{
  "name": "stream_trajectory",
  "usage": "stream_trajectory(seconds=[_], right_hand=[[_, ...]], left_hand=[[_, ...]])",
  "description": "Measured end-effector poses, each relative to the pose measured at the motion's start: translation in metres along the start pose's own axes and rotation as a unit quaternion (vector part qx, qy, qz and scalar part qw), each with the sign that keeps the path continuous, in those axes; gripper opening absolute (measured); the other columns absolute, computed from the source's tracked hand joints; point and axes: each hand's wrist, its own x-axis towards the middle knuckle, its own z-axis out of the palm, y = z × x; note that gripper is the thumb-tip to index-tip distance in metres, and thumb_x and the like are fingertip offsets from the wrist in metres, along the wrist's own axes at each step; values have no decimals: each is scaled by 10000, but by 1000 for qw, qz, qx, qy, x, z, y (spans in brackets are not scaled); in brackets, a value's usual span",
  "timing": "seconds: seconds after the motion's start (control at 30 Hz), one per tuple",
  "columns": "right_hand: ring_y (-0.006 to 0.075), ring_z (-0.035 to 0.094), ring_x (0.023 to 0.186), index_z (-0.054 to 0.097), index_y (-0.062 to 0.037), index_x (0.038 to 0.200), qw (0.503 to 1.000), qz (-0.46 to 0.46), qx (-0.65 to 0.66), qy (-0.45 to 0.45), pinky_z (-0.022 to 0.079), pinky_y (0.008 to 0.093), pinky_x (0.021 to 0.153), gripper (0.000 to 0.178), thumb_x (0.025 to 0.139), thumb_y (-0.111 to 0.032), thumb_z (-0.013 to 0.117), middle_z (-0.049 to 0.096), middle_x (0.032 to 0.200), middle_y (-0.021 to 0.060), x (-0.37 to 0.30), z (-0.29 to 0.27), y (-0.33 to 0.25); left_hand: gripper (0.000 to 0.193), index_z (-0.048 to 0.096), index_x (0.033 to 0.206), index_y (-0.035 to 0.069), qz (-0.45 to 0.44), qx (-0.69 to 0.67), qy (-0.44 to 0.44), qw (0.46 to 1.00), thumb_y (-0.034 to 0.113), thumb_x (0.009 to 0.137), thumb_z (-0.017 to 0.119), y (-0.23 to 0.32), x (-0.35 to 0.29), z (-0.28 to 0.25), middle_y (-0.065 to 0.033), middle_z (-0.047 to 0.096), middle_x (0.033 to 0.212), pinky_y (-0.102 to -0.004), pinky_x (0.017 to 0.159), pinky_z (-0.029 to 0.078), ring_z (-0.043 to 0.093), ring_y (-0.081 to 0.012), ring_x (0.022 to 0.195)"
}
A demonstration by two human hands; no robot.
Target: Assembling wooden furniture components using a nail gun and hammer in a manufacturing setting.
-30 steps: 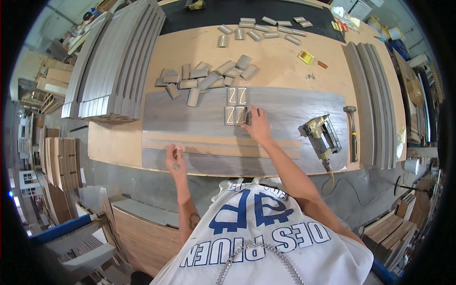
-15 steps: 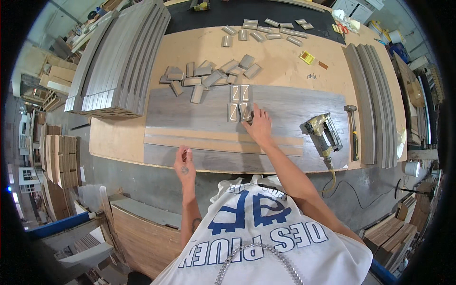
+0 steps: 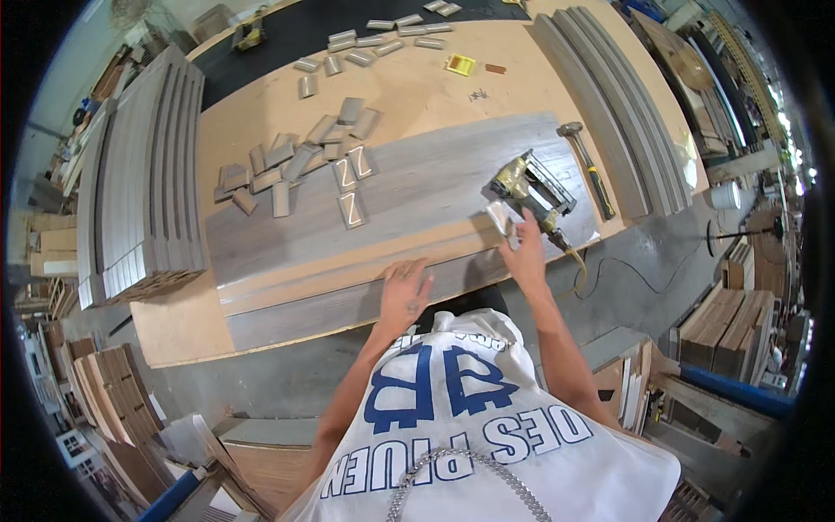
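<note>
My right hand [image 3: 524, 254] grips a small grey wooden block [image 3: 502, 219] between thumb and fingers, beside the nail gun. A white glue line shows on the block's face. My left hand [image 3: 405, 291] lies with fingers stretched at the near edge of the long tan-faced strip [image 3: 348, 282], holding nothing. That strip runs along the front of the wide grey panel [image 3: 435, 174]. Three blocks [image 3: 351, 210] with zigzag glue lines lie on the panel, left of centre. The nail gun [image 3: 532, 191] rests on the panel's right end, its hose trailing off the near edge.
Loose blocks [image 3: 300, 163] crowd the panel's far left edge; several more [image 3: 387, 48] lie farther back. A hammer [image 3: 590, 170] sits right of the nail gun. Grey boards are stacked at left [image 3: 143, 174] and right [image 3: 600, 104]. A yellow box [image 3: 460, 64] lies behind the panel.
My right hand has taken one glued block off the group and carried it right, toward the nail gun. The left hand has come to the strip's edge. The view has turned rightward.
</note>
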Motion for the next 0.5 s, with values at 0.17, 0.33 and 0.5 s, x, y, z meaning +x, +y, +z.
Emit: stream_trajectory(seconds=[0.17, 0.33, 0.5], right_hand=[[393, 543, 1128, 363, -33, 1463, 996, 45, -72, 12, 470, 460, 951, 782, 776, -101, 730, 552, 1222, 225, -34, -25, 55], [410, 511, 1150, 392, -48, 1436, 993, -7, -115, 29, 464, 473, 955, 720, 805, -113, 730, 546, 1211, 212, -35, -31, 55], [396, 521, 1098, 415, -51, 1422, 996, 19, -91, -4, 465, 472, 924, 697, 804, -114, 733, 557, 1143, 190, -30, -52, 69]], left_hand=[[625, 413, 1436, -27, 90, 110, -66, 988, 245, 912, 616, 31, 21, 33, -234, 363, 1521, -504, 1187, 203, 321, -368, 1427], [683, 387, 1469, -14, 82, 179, -95, 976, 255, 892, 635, 30, 12, 56, -240, 316, 1559, -488, 1219, 149, 249, -354, 1476], [655, 402, 1461, -14, 128, 180, -102, 970, 268, 906, 606, 26, 2, 83, -170, 374, 1547, -519, 1203, 187, 294, -307, 1461]])
